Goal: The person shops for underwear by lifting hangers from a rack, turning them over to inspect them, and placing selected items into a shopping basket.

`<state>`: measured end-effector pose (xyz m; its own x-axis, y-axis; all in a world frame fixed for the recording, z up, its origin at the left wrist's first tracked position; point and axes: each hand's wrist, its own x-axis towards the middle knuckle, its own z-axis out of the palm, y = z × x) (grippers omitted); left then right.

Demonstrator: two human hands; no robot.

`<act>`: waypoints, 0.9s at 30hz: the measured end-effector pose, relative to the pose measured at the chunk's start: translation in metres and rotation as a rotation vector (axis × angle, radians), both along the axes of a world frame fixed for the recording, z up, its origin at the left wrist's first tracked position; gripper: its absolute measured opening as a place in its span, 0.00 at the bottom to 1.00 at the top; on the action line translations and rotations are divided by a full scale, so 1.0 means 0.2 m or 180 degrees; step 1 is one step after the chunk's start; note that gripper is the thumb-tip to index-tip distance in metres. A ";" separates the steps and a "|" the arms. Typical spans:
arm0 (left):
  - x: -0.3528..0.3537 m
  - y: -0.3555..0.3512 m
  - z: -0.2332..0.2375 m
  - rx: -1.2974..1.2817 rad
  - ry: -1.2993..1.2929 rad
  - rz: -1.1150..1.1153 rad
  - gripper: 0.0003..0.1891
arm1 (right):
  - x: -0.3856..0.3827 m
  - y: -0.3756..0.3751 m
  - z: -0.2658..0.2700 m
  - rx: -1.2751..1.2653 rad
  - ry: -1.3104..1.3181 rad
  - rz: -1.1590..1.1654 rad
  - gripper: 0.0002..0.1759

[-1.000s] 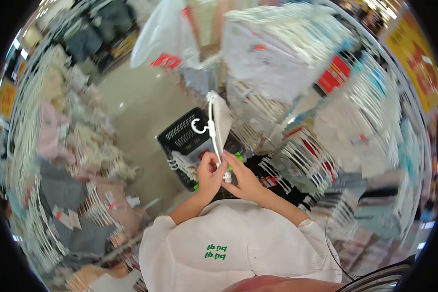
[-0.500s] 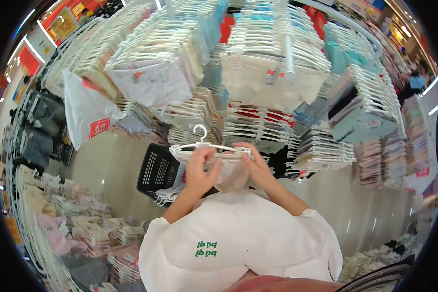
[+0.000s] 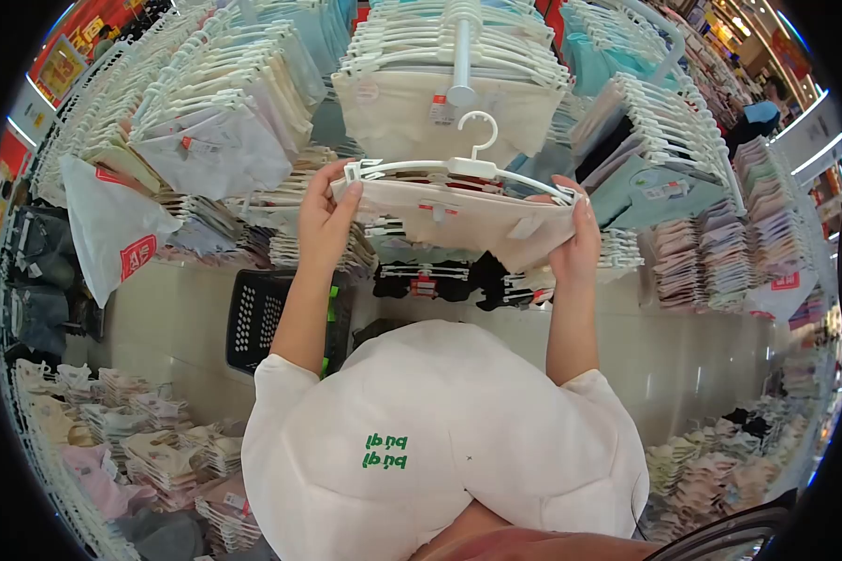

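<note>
A white plastic hanger (image 3: pixel 472 168) is held up in front of me, its hook pointing up, with a pale cream garment (image 3: pixel 458 217) clipped along it. My left hand (image 3: pixel 332 210) pinches the clip at the hanger's left end, thumb in front. At the right end, my right hand (image 3: pixel 575 229) grips the other clip and the garment's corner. A red-marked tag shows on the garment's upper edge. Just behind the hanger hangs a row of cream garments (image 3: pixel 393 107) on a metal rack arm.
A black basket (image 3: pixel 253 318) stands on the floor left of my body. Racks of hung garments (image 3: pixel 220 154) spread left and right. A white bag with a red label (image 3: pixel 112 224) hangs at the left. A person (image 3: pixel 762 112) is far back right.
Both hands have moved up and apart, from close together to the hanger's two ends. The hanger and garment are raised and now face the rack, spread wide. The view has shifted right.
</note>
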<state>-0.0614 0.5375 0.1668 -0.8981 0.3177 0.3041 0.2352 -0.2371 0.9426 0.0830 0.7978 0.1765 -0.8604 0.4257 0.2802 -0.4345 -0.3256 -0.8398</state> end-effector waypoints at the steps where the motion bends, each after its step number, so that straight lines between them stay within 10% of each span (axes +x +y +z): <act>1: 0.00 0.03 0.01 0.0032 0.0008 -0.0001 0.17 | 0.00 0.03 0.01 0.0070 0.0017 -0.0067 0.26; 27: -0.59 0.15 0.19 0.0169 0.0817 0.0147 0.15 | -0.55 0.31 0.12 0.1032 -0.0041 -0.0444 0.12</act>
<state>-0.1784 0.5675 0.2043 -0.8027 0.2556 0.5389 0.4767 -0.2682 0.8372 -0.0266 0.8591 0.1997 -0.8046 0.4300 0.4095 -0.4447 0.0207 -0.8955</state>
